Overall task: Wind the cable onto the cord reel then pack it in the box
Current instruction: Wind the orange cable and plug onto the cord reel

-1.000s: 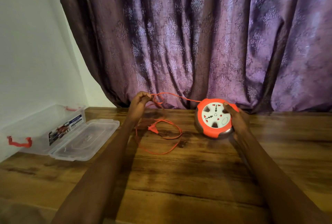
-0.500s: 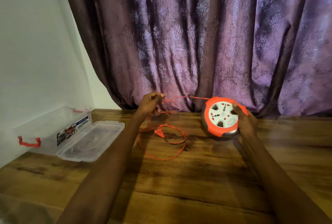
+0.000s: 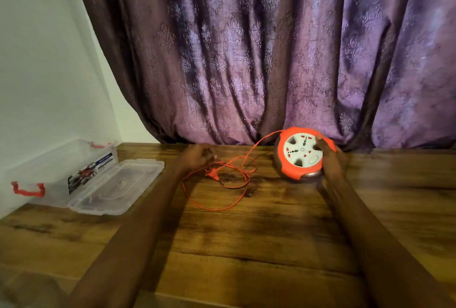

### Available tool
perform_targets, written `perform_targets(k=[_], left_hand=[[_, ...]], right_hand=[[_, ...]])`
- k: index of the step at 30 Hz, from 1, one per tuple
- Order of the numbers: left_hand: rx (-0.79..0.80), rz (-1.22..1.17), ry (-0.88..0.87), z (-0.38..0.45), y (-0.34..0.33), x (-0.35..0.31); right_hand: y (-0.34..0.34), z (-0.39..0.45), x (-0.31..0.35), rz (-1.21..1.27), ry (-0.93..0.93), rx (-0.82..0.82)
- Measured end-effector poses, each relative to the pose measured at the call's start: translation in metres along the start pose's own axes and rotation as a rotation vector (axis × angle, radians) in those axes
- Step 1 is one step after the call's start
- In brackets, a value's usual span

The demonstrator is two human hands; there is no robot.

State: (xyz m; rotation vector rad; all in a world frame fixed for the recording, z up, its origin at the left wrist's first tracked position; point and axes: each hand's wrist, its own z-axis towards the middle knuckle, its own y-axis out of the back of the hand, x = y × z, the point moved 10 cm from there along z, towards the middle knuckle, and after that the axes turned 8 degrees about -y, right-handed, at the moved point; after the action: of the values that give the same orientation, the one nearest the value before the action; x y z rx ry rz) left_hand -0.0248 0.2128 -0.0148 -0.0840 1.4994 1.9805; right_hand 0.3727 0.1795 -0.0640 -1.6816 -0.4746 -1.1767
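An orange cord reel (image 3: 297, 154) with a white socket face stands tilted on the wooden table (image 3: 246, 246), near the curtain. My right hand (image 3: 329, 159) grips its right rim. A thin orange cable (image 3: 219, 206) runs from the reel's top to my left hand (image 3: 196, 157), then lies in loose loops on the table. The cable's orange plug (image 3: 212, 174) rests among the loops. My left hand is closed around the cable, low over the table. A clear plastic box (image 3: 53, 172) with red latches stands open at the far left.
The box's clear lid (image 3: 116, 186) lies flat on the table beside it. A purple patterned curtain (image 3: 271, 60) hangs behind the table's far edge. A white wall (image 3: 44, 73) stands at the left.
My left hand has dropped from a raised position down to near the table surface, still on the cable. The cable stretch to the reel now sags lower. The reel stays in my right hand.
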Motion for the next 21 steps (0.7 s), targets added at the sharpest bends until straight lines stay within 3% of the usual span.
perform_targets(k=[4,9,14,21], left_hand=[[0.082,0.09,-0.001,-0.01,-0.009,0.019],[0.033,0.192,0.152,-0.023,0.0,0.059],[-0.018,-0.002,-0.035,-0.02,0.0,0.035],[-0.469,-0.203,-0.216,-0.018,0.033,-0.045]], right_hand=[[-0.001,-0.001,0.006,0.06,0.014,-0.001],[-0.003,0.002,0.004,0.058,0.008,0.005],[-0.006,0.005,-0.008,0.007,-0.026,0.035],[-0.008,0.007,-0.008,0.032,-0.035,0.068]])
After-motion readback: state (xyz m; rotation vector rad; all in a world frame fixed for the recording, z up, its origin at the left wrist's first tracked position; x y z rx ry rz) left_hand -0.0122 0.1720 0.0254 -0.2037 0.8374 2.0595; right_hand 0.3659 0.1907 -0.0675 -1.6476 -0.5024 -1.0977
